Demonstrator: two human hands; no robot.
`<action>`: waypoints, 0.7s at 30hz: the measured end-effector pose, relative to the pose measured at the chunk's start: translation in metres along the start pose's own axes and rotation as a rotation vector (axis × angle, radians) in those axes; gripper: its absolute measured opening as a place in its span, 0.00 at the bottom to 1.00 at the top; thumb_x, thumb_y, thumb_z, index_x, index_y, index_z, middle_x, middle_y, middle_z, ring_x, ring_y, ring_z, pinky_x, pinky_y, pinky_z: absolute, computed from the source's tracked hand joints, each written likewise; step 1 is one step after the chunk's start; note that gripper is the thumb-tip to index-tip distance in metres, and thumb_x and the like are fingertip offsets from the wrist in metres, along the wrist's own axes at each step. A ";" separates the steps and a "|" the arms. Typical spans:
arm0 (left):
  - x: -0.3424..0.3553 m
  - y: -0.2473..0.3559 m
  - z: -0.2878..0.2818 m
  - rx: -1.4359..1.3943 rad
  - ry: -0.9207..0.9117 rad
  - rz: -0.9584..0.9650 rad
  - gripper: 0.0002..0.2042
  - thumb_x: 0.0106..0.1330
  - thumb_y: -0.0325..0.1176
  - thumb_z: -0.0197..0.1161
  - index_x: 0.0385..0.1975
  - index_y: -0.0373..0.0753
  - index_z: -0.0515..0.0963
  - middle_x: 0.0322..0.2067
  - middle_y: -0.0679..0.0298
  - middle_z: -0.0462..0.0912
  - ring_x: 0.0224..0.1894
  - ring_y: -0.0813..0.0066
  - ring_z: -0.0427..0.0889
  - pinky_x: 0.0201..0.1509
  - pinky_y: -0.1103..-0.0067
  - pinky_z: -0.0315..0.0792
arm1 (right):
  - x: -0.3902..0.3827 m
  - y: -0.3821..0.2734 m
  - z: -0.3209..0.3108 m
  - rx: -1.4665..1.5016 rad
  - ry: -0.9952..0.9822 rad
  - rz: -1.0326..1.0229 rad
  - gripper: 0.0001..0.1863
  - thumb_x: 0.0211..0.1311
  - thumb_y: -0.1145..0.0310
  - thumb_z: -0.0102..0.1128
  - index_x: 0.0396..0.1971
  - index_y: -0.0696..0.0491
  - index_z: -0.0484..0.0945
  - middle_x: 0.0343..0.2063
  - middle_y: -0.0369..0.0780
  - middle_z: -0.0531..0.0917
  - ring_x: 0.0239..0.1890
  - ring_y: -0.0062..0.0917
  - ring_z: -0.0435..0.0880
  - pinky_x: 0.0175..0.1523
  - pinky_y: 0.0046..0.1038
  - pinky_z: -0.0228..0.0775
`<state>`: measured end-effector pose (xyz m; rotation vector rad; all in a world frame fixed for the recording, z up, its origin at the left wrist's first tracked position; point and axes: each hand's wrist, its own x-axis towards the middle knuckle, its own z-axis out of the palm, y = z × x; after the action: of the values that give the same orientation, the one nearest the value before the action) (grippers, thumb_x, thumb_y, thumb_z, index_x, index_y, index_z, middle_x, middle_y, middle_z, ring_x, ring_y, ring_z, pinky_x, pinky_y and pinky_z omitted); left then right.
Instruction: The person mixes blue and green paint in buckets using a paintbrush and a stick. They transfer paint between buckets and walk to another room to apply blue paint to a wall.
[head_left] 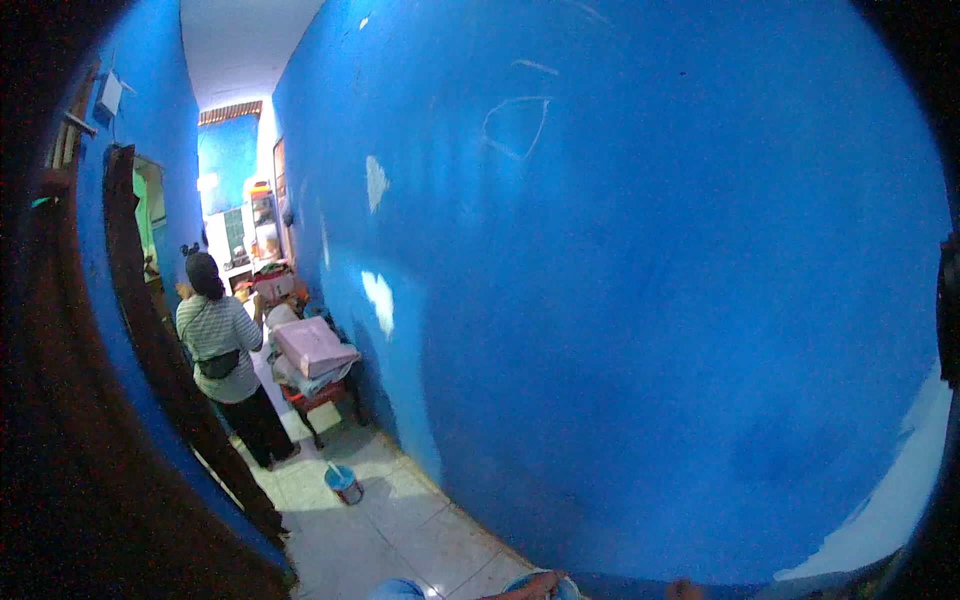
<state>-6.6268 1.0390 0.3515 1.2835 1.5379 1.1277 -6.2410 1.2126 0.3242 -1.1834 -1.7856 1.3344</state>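
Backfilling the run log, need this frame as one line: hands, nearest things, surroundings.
hands: barely in view at bottom edge, state unclear | facing: blue wall | floor: paint can | nearby: person with back turned | beyond: pink box

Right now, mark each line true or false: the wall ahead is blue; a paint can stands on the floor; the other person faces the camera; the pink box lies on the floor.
1. The wall ahead is blue. True.
2. A paint can stands on the tiled floor. True.
3. The other person faces the camera. False: their back is turned.
4. The pink box lies on the floor. False: it rests on a pile atop a red stool.
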 end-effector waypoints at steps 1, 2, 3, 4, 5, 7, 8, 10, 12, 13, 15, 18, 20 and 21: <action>-0.007 -0.005 0.002 0.000 0.007 -0.009 0.18 0.59 0.31 0.55 0.50 0.35 0.69 0.29 0.59 0.76 0.32 0.70 0.76 0.36 0.76 0.71 | -0.014 0.037 0.007 -0.085 0.019 0.169 0.23 0.62 0.61 0.53 0.55 0.53 0.65 0.53 0.45 0.70 0.51 0.30 0.72 0.51 0.28 0.67; -0.012 -0.008 0.006 0.004 0.001 -0.010 0.18 0.59 0.31 0.55 0.50 0.35 0.70 0.29 0.59 0.76 0.32 0.70 0.76 0.35 0.76 0.71 | -0.035 0.072 0.009 -0.140 0.040 0.305 0.22 0.62 0.60 0.53 0.54 0.53 0.65 0.52 0.45 0.70 0.50 0.30 0.72 0.50 0.29 0.67; -0.020 -0.012 0.007 0.018 0.010 -0.022 0.18 0.59 0.31 0.55 0.50 0.35 0.70 0.29 0.59 0.77 0.32 0.70 0.76 0.35 0.76 0.71 | -0.052 0.103 0.018 -0.175 0.030 0.400 0.22 0.62 0.60 0.53 0.53 0.53 0.66 0.50 0.45 0.71 0.49 0.30 0.73 0.49 0.29 0.67; -0.015 -0.013 0.010 0.037 -0.026 -0.006 0.18 0.59 0.31 0.55 0.50 0.35 0.70 0.29 0.59 0.77 0.31 0.70 0.76 0.35 0.76 0.70 | -0.078 0.128 0.023 -0.200 0.049 0.482 0.21 0.61 0.59 0.53 0.51 0.53 0.67 0.49 0.45 0.72 0.47 0.30 0.73 0.47 0.30 0.68; -0.013 -0.016 0.016 0.062 -0.050 0.008 0.18 0.59 0.31 0.54 0.50 0.35 0.70 0.28 0.59 0.77 0.31 0.70 0.76 0.35 0.77 0.70 | -0.103 0.150 0.029 -0.225 0.052 0.556 0.20 0.61 0.59 0.53 0.50 0.53 0.67 0.48 0.45 0.73 0.46 0.31 0.74 0.46 0.30 0.68; -0.005 -0.014 0.026 0.100 -0.131 0.061 0.18 0.59 0.31 0.54 0.51 0.35 0.70 0.28 0.59 0.77 0.31 0.70 0.76 0.34 0.77 0.70 | -0.165 0.183 0.035 -0.281 0.062 0.711 0.19 0.60 0.58 0.53 0.47 0.53 0.69 0.45 0.45 0.74 0.43 0.31 0.74 0.44 0.31 0.68; -0.008 -0.012 0.029 0.106 -0.151 0.083 0.18 0.59 0.31 0.54 0.51 0.35 0.70 0.28 0.59 0.77 0.31 0.70 0.76 0.34 0.77 0.70 | -0.202 0.194 0.040 -0.314 0.045 0.784 0.19 0.60 0.57 0.53 0.45 0.53 0.69 0.43 0.44 0.75 0.42 0.31 0.75 0.43 0.32 0.68; -0.008 -0.005 0.028 0.018 -0.182 0.118 0.15 0.59 0.33 0.54 0.45 0.36 0.72 0.26 0.60 0.76 0.28 0.69 0.74 0.35 0.75 0.70 | -0.266 0.219 0.064 -0.395 -0.034 0.849 0.18 0.59 0.56 0.53 0.43 0.53 0.70 0.40 0.44 0.76 0.39 0.31 0.76 0.40 0.32 0.69; 0.008 -0.004 0.028 -0.132 -0.193 -0.013 0.15 0.59 0.33 0.54 0.45 0.36 0.72 0.26 0.60 0.76 0.28 0.69 0.74 0.35 0.75 0.70 | -0.314 0.240 0.098 -0.478 -0.111 0.853 0.17 0.58 0.56 0.53 0.40 0.53 0.72 0.37 0.44 0.78 0.36 0.31 0.77 0.38 0.33 0.69; 0.023 -0.004 0.036 -0.190 -0.226 -0.082 0.15 0.59 0.33 0.54 0.45 0.36 0.72 0.26 0.60 0.76 0.28 0.69 0.74 0.35 0.75 0.70 | -0.331 0.247 0.113 -0.512 -0.129 0.848 0.17 0.58 0.55 0.53 0.38 0.53 0.72 0.36 0.44 0.78 0.35 0.32 0.77 0.37 0.34 0.69; 0.041 -0.010 0.050 -0.292 -0.276 -0.217 0.15 0.59 0.34 0.54 0.45 0.36 0.72 0.27 0.60 0.76 0.29 0.69 0.74 0.35 0.74 0.70 | -0.347 0.261 0.147 -0.593 -0.151 0.785 0.17 0.57 0.54 0.53 0.35 0.53 0.74 0.33 0.44 0.80 0.32 0.32 0.78 0.35 0.35 0.70; 0.059 -0.019 0.079 -0.324 -0.403 -0.381 0.14 0.59 0.35 0.54 0.44 0.37 0.72 0.27 0.60 0.76 0.29 0.68 0.74 0.36 0.74 0.70 | -0.337 0.224 0.166 -0.186 0.219 0.939 0.19 0.55 0.51 0.51 0.32 0.53 0.78 0.28 0.44 0.82 0.27 0.34 0.81 0.33 0.39 0.72; 0.064 -0.024 0.081 -0.342 -0.435 -0.462 0.14 0.59 0.35 0.54 0.44 0.37 0.72 0.28 0.60 0.76 0.29 0.68 0.74 0.36 0.73 0.70 | -0.315 0.190 0.159 -0.373 0.412 0.834 0.20 0.54 0.50 0.52 0.26 0.52 0.81 0.22 0.43 0.83 0.25 0.33 0.81 0.36 0.36 0.74; 0.060 -0.030 0.088 -0.363 -0.472 -0.490 0.14 0.59 0.35 0.54 0.44 0.37 0.72 0.28 0.60 0.76 0.29 0.68 0.74 0.36 0.73 0.70 | -0.320 0.182 0.157 -0.340 0.547 0.760 0.20 0.54 0.50 0.52 0.24 0.52 0.81 0.21 0.42 0.83 0.24 0.33 0.81 0.36 0.36 0.73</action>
<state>-6.5586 1.1075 0.2969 0.7901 1.1373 0.6811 -6.1889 0.8751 0.1153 -2.3073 -1.2145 0.9183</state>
